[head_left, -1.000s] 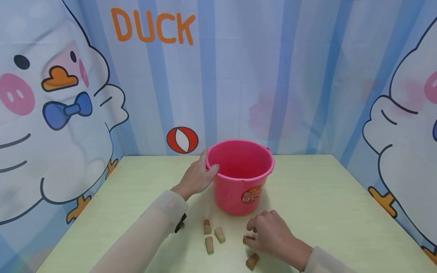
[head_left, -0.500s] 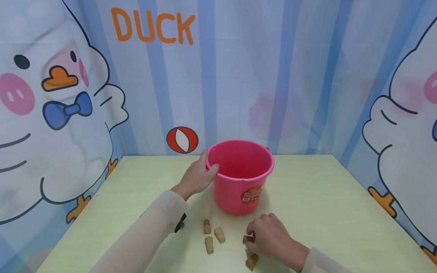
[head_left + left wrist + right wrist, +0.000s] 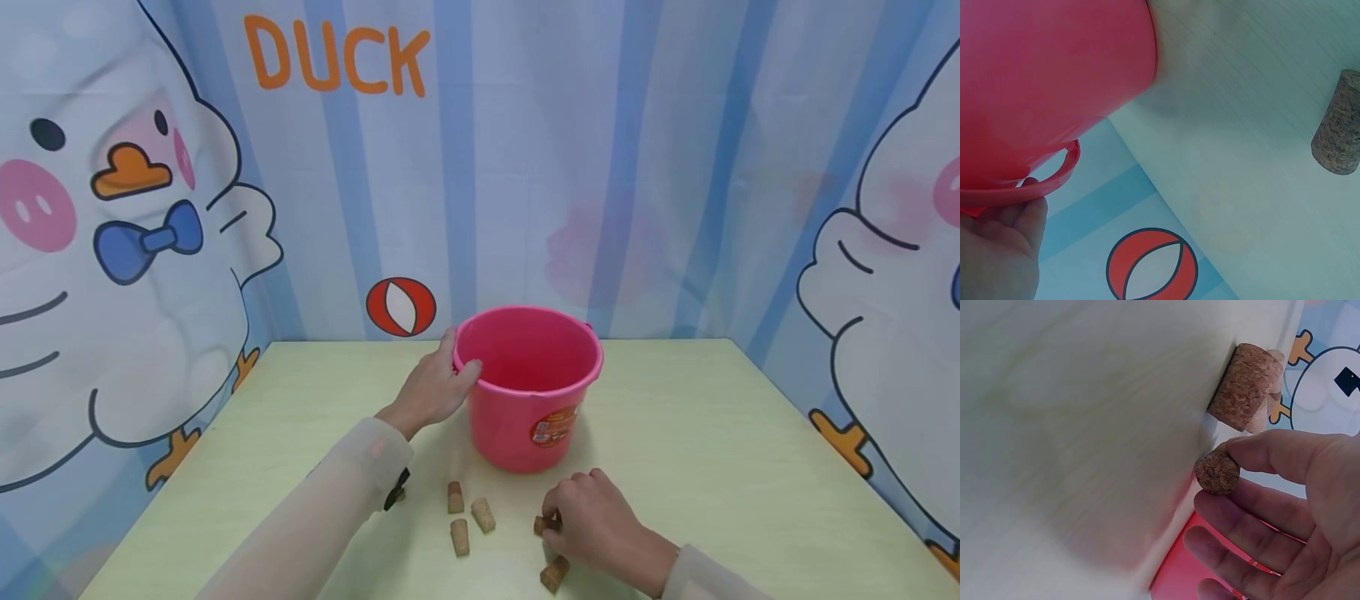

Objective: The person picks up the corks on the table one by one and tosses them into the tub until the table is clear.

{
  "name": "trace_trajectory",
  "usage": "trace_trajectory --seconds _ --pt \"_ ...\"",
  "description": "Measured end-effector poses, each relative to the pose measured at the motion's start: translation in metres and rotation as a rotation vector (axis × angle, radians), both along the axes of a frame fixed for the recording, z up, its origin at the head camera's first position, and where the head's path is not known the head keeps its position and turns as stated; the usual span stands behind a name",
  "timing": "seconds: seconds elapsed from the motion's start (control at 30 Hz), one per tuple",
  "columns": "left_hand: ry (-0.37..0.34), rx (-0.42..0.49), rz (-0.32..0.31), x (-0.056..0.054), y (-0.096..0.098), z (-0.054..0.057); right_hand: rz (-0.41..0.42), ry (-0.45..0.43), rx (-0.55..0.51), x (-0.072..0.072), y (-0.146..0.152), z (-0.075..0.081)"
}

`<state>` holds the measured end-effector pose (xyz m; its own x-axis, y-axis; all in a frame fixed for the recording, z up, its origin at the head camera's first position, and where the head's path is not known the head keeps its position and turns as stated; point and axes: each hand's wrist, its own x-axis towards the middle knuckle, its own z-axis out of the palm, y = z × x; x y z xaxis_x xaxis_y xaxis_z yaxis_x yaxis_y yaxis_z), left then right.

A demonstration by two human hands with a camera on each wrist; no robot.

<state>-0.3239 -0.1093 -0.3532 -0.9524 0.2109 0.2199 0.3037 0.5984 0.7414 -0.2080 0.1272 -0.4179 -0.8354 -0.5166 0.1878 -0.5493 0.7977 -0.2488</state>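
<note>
A pink bucket [image 3: 517, 429] stands upright on the pale table, its inside bare as far as it shows. My left hand [image 3: 429, 390] grips its rim at the left, thumb over the edge; in the left wrist view the fingers [image 3: 1032, 219] lie under the rim by a looped lug. In front of the bucket, my right hand [image 3: 596, 517] pinches a cork stopper [image 3: 1217, 473] between thumb and fingers, low over the table. Another cork stopper [image 3: 555, 574] lies just nearer than that hand. Three more corks, one of them a lighter cork [image 3: 483, 516], lie in front of the bucket.
One further cork [image 3: 1339, 125] lies by the left wrist, mostly hidden by the sleeve in the head view. A curtain [image 3: 525, 167] printed with ducks and stripes hangs behind the table [image 3: 690, 433] and along both sides.
My right thumb and fingers have closed on the cork at the table. The left hand and the bucket have stayed in place.
</note>
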Motion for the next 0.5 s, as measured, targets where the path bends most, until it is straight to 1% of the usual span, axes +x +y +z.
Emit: trace_trajectory --seconds 0.27,0.43,0.5 --pt "0.002 -0.003 -0.003 -0.001 0.0 -0.001 -0.012 0.016 -0.024 -0.002 0.001 0.005" --pt "0.003 -0.004 -0.005 -0.001 -0.001 -0.001 0.002 0.079 -0.054 -0.001 0.003 0.011" --pt "0.004 -0.004 -0.006 0.0 -0.001 -0.001 0.004 0.091 -0.073 -0.001 0.004 0.014"
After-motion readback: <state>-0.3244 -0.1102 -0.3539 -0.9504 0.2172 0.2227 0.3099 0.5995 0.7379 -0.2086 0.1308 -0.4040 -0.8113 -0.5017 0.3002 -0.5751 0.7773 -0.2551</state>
